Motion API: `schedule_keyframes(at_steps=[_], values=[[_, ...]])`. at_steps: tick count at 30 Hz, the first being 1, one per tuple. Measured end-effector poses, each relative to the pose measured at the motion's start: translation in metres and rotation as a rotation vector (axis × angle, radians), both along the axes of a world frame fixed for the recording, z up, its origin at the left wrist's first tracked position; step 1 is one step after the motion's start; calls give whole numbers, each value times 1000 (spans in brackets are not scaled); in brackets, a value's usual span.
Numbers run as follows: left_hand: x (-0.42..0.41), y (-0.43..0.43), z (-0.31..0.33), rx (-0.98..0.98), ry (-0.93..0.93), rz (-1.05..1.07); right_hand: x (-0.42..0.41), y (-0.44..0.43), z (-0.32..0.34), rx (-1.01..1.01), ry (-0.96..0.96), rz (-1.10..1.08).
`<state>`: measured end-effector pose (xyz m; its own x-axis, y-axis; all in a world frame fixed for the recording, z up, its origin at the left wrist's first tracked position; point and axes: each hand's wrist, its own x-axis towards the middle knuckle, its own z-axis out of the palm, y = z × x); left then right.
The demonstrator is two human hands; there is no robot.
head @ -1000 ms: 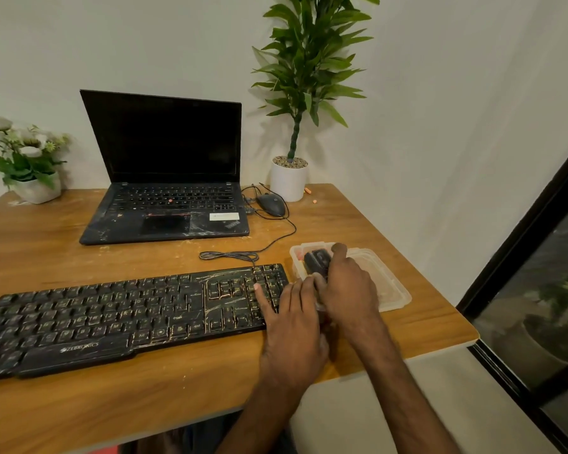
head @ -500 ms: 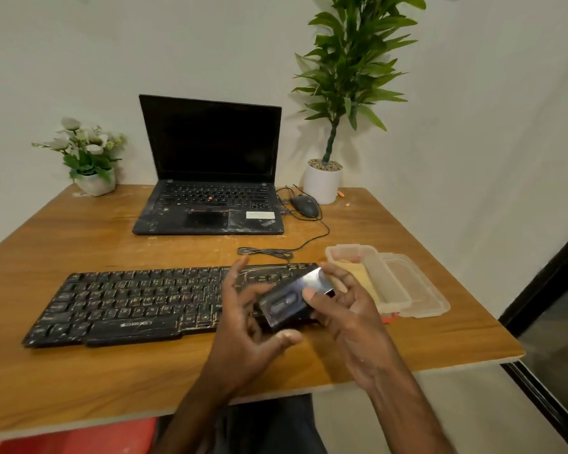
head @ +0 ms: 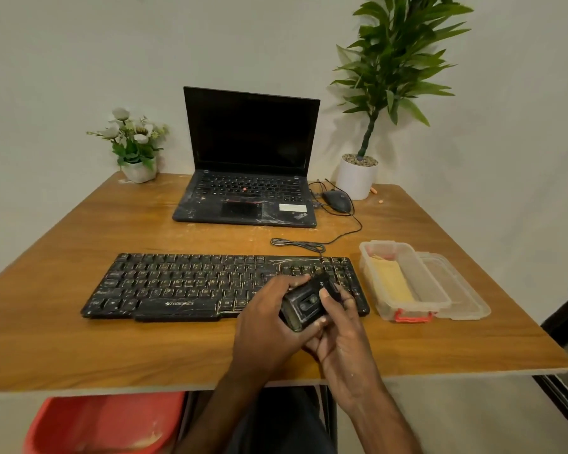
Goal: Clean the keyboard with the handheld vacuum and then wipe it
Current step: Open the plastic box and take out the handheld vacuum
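The keyboard lies with its long side parallel to the table front edge. Bare wood runs in front of it and off its left end. Just beside its right end stands a clear container with a yellow cloth inside, its lid on the far side. Behind the keyboard sit a coiled cable and, farther back, a laptop.

The handheld vacuum is held above the keyboard's near right corner. Its long axis runs on a slant, from the end nearest the person up towards the keyboard's far right corner. Which end is the nozzle I cannot tell.

The left hand grasps the body with fingers wrapped over its top. The right hand cradles it from below, thumb pressed on its face.

Half a second ago the left hand's fingers were spread and the vacuum lay flatter; a second ago both hands were at the container.
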<state>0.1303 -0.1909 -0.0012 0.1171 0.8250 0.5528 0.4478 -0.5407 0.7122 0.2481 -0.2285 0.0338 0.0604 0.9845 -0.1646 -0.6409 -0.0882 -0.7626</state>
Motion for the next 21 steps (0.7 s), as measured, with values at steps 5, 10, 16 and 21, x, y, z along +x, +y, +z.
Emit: schedule_keyframes(at_steps=[5, 10, 16, 21], values=[[1, -2, 2, -53, 18, -75, 6, 4, -3, 56, -9, 22], [2, -1, -1, -52, 73, -112, 24, 12, -6, 65, 7, 31], [2, 1, -1, -14, 176, -78, 30, 14, -13, 91, -4, 4], [0, 2, -1, -25, 173, -102, 30, 13, -12, 100, -18, 7]])
